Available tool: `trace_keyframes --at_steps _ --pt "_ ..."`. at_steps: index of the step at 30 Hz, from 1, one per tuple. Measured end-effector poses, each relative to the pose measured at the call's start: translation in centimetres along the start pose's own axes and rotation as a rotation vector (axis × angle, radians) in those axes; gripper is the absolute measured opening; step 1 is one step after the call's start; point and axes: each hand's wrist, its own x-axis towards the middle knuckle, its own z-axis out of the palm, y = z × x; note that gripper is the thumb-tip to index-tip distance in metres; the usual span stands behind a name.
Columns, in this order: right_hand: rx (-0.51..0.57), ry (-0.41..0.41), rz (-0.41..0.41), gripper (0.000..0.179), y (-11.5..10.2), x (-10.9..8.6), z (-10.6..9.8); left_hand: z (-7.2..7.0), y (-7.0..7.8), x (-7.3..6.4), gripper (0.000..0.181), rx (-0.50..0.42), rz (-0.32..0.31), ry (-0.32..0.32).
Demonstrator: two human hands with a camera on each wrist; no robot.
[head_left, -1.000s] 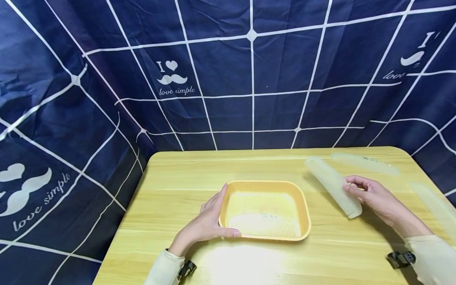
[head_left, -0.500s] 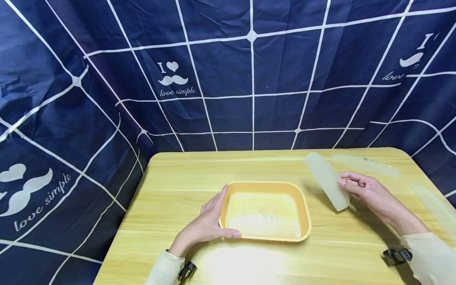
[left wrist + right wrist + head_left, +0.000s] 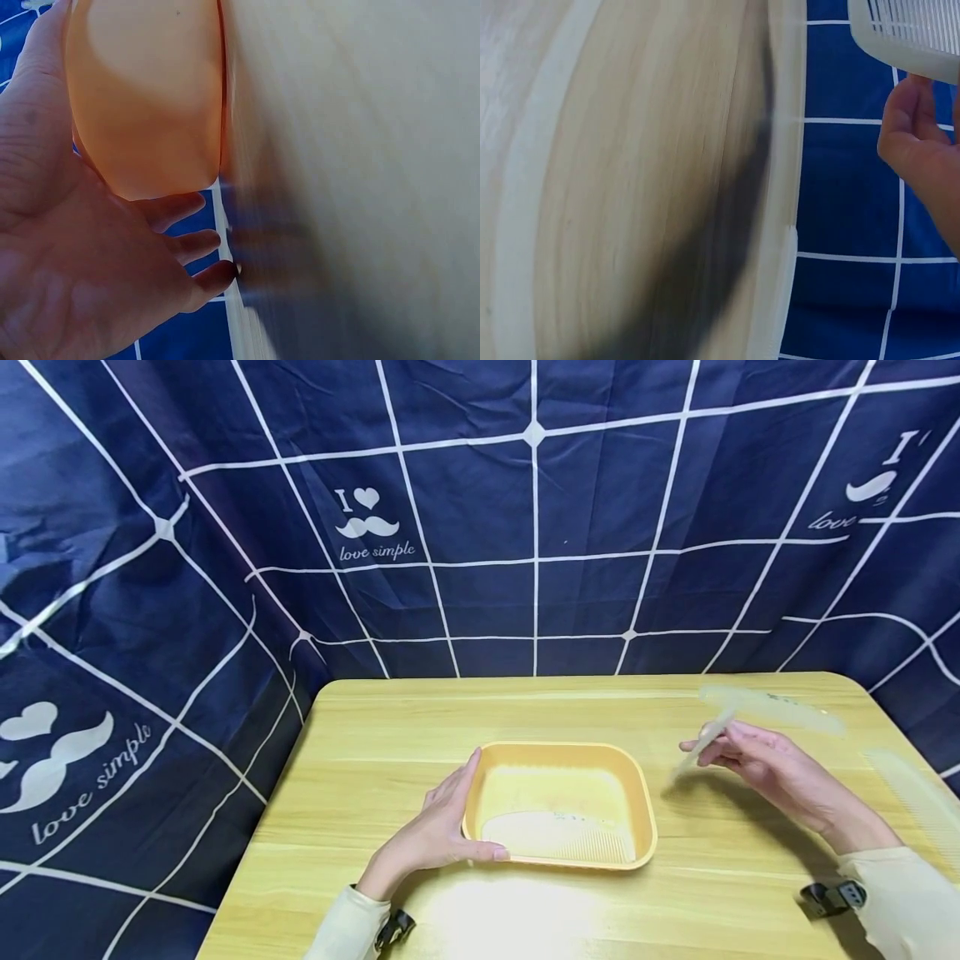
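Observation:
My left hand (image 3: 438, 822) holds the left end of a shallow orange plastic tray (image 3: 636, 777), thumb along the front rim and fingers at the left wall. From the left wrist, the fingers reach around the end of the tray (image 3: 150, 120). A pale translucent comb (image 3: 543, 835) lies inside along the front wall. To the right of the tray, my right hand (image 3: 787, 777) pinches another pale comb (image 3: 703, 745), raised and seen nearly edge-on. The right wrist view shows the teeth of this comb (image 3: 907, 45) above the fingers.
Two more translucent combs lie on the wooden table (image 3: 390, 718): one comb (image 3: 795, 710) behind my right hand, one comb (image 3: 911, 802) by the right edge. A dark blue curtain (image 3: 480, 602) with white lines stands behind the table and at its sides.
My right hand has moved slightly left and turned the comb, from showing its broad toothed face to nearly edge-on. The left hand and the tray stay in place.

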Motion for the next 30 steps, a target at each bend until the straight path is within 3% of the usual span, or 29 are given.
trace_keyframes --at_steps 3,10,14,17,20,24,30 --pt "0.065 -0.044 -0.042 0.057 -0.1 0.3 0.3 0.0 0.0 0.1 0.135 0.002 0.000 0.003" --pt "0.142 -0.052 -0.056 0.054 -0.4 1.0 1.1 0.0 0.0 -0.1 0.132 0.004 -0.004 0.002" --pt "0.255 -0.077 -0.006 0.055 -0.5 1.3 1.5 0.0 0.0 -0.1 0.132 0.005 -0.006 0.002" --pt "0.278 -0.041 0.057 0.052 -0.4 1.4 1.8 -0.1 0.1 -0.2 0.133 0.004 -0.009 0.003" --pt "0.113 0.048 0.087 0.043 -0.1 1.4 2.2 0.0 0.1 -0.2 0.133 0.005 -0.016 0.001" --pt "-0.253 0.171 0.075 0.028 0.1 1.3 2.7 0.1 0.0 0.0 0.135 0.009 -0.007 -0.003" --pt "-0.403 0.217 0.071 0.018 0.3 1.9 3.9 0.2 -0.2 0.2 0.134 0.019 0.010 0.013"
